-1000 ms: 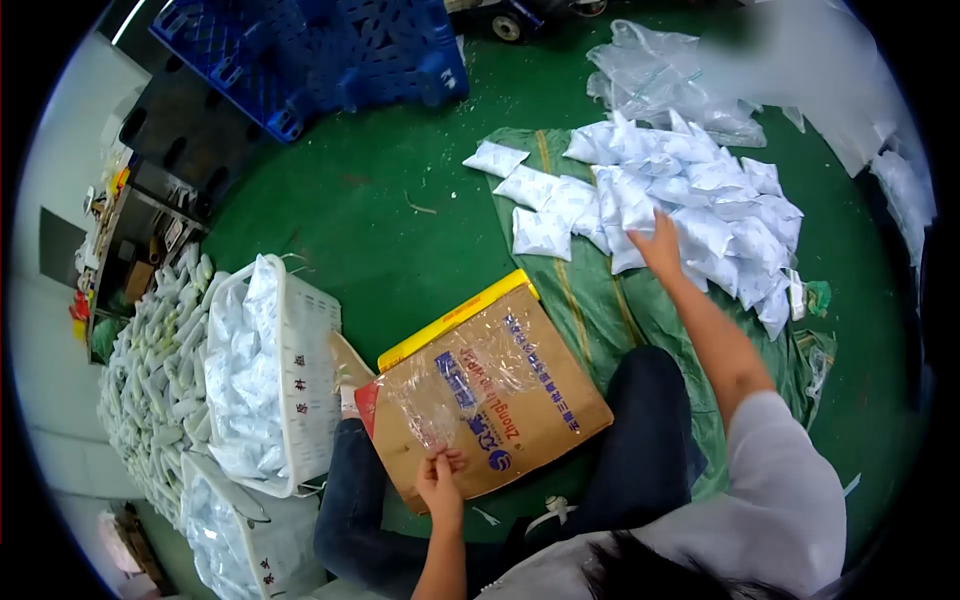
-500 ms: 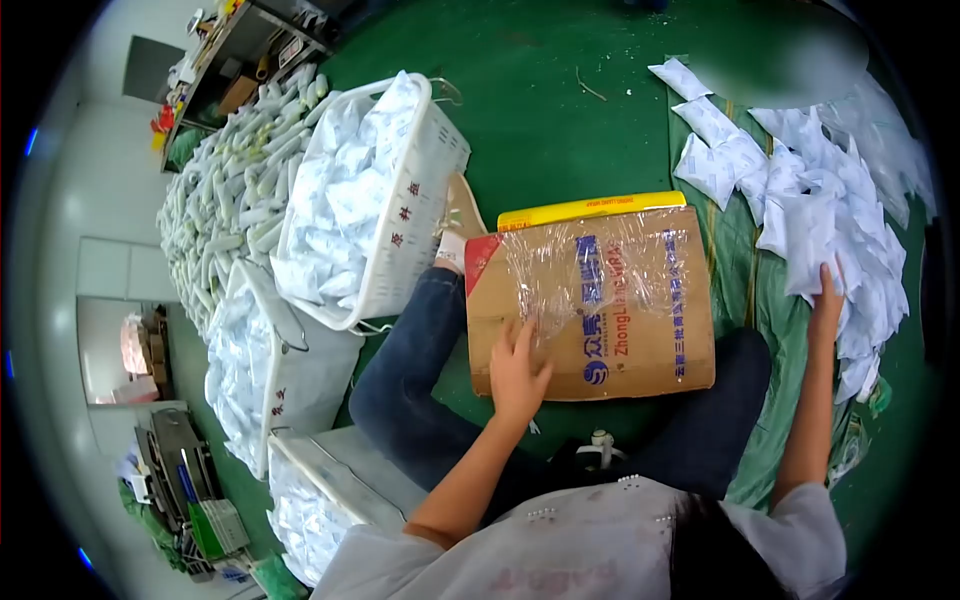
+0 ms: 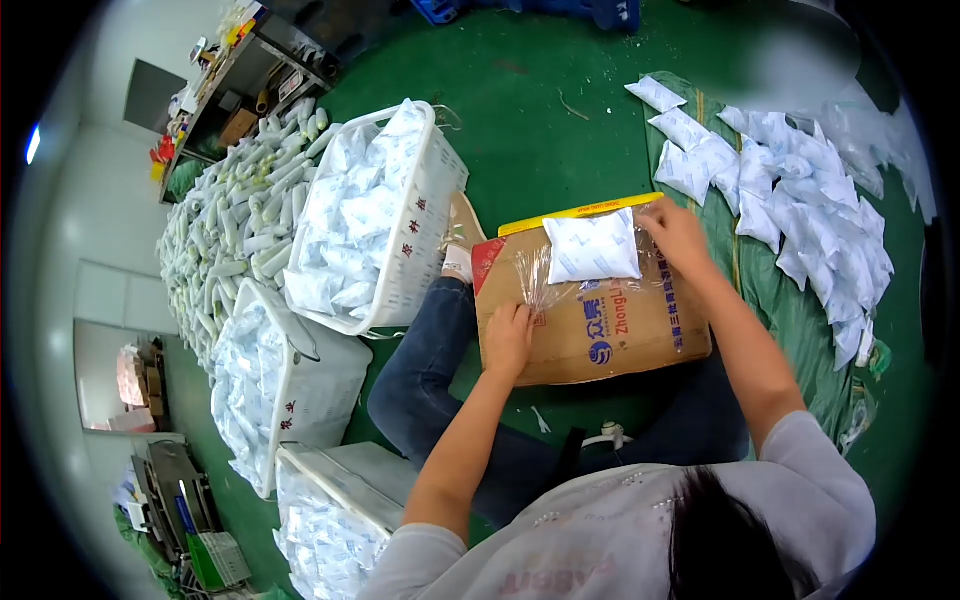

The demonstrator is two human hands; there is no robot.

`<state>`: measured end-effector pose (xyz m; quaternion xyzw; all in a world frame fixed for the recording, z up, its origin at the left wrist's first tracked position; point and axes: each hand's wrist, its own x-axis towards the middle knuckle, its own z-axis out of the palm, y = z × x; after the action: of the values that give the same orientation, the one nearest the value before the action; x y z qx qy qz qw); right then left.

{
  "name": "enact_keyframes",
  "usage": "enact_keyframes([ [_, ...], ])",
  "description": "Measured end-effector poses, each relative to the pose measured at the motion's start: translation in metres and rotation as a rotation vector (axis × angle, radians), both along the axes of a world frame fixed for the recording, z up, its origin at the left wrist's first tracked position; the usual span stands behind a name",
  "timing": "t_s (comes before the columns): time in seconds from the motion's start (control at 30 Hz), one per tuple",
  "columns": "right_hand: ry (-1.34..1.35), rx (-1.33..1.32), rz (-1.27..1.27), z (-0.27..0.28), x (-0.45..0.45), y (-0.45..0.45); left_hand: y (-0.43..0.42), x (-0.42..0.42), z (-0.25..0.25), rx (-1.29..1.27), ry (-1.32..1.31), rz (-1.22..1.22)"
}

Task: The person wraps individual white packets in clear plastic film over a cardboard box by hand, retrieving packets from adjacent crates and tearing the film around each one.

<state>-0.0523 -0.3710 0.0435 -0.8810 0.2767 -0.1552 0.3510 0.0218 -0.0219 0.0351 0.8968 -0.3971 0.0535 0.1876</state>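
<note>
A white gel ice pack (image 3: 593, 246) lies flat on clear plastic film (image 3: 540, 275) over a cardboard box (image 3: 640, 335) in my lap. Along the box's far edge runs a long yellow film carton (image 3: 575, 212). My left hand (image 3: 510, 335) is closed at the near edge of the film, its fingertips gathering the film into creases. At the box's far right corner, my right hand (image 3: 672, 232) has its fingers bent beside the pack's right end. What those fingers hold, if anything, is hidden.
Many similar packs (image 3: 800, 200) lie on a green sheet (image 3: 790, 310) at right. White baskets of packs stand at left: a far basket (image 3: 415, 220), a middle basket (image 3: 320, 380) and a near basket (image 3: 360, 480). Behind them is a heap of wrapped long vegetables (image 3: 235, 220).
My right hand has moved left from the pile to the box's far corner. A pack now lies on the film. My left hand's spread fingers have closed at the film edge.
</note>
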Motion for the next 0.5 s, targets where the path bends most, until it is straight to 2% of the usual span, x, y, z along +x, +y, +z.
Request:
enact_keyframes([
  [0.07,0.123,0.107,0.006,0.018,-0.042,0.004,-0.001,0.004,0.010,-0.122,-0.019,-0.138],
  [0.13,-0.256,-0.422,0.184,-0.003,-0.077,0.022,-0.008,0.011,0.014,-0.192,-0.040,-0.266],
  [0.2,-0.240,-0.382,0.190,-0.006,-0.089,0.029,-0.010,0.017,0.005,-0.189,-0.047,-0.384],
  [0.3,-0.230,-0.326,0.231,-0.020,-0.085,0.026,-0.010,0.035,-0.015,-0.136,0.013,-0.355],
  [0.4,-0.214,-0.332,0.365,-0.023,-0.095,0.015,0.006,0.035,0.005,0.004,0.253,-0.204],
  [0.5,-0.217,-0.425,0.500,0.031,-0.164,0.010,0.055,0.026,0.063,0.106,0.270,-0.391],
])
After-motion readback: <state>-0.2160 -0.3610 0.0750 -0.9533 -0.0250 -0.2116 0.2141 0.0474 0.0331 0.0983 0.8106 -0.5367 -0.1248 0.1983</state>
